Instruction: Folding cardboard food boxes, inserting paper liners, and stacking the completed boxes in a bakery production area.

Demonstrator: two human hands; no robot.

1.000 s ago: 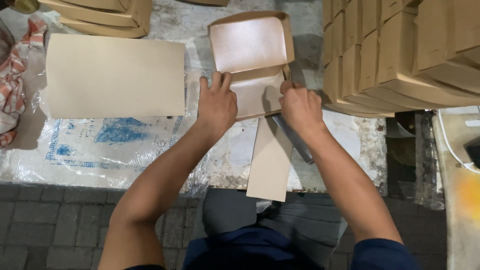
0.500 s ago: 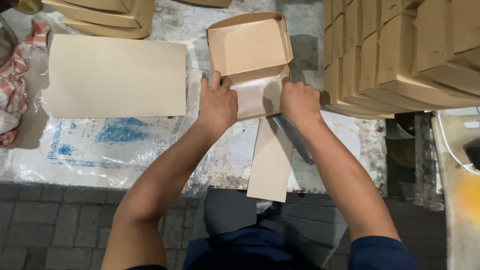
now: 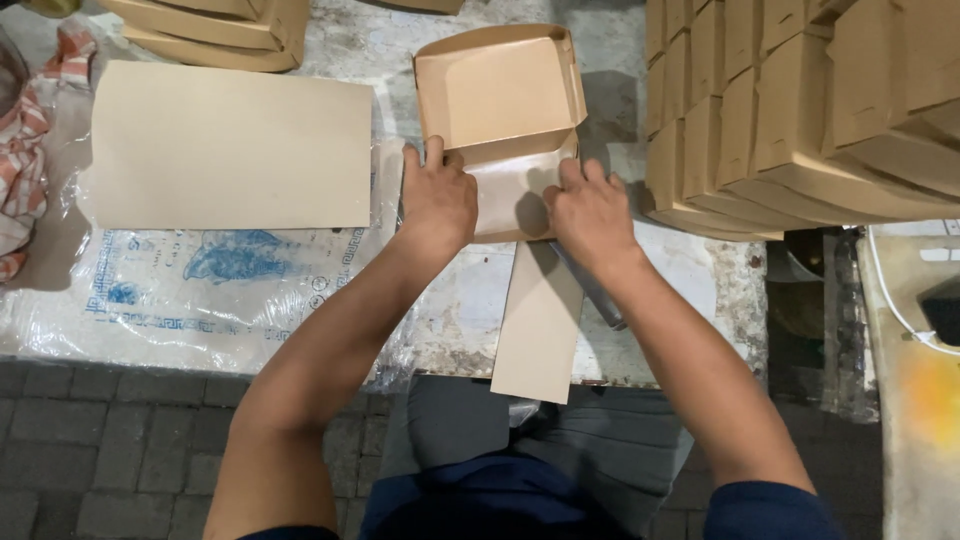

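Note:
A brown paper box (image 3: 500, 95) with its lid raised stands on the worktop in the middle. My left hand (image 3: 437, 200) presses on the box's left front corner, fingers over the edge. My right hand (image 3: 590, 215) rests on the box's front right, fingers pushing a pale liner sheet (image 3: 505, 195) into the tray. A flat brown strip of card (image 3: 540, 320) lies under my right wrist and hangs over the table's near edge.
A stack of flat brown sheets (image 3: 230, 145) lies to the left on clear printed plastic (image 3: 200, 290). Several folded boxes are piled at the right (image 3: 800, 110) and at the back left (image 3: 210, 25). A checked cloth (image 3: 30, 160) sits at the far left.
Both hands have shifted inward over the tray part of the box, pressing the liner down. The lid stands a little more upright than before.

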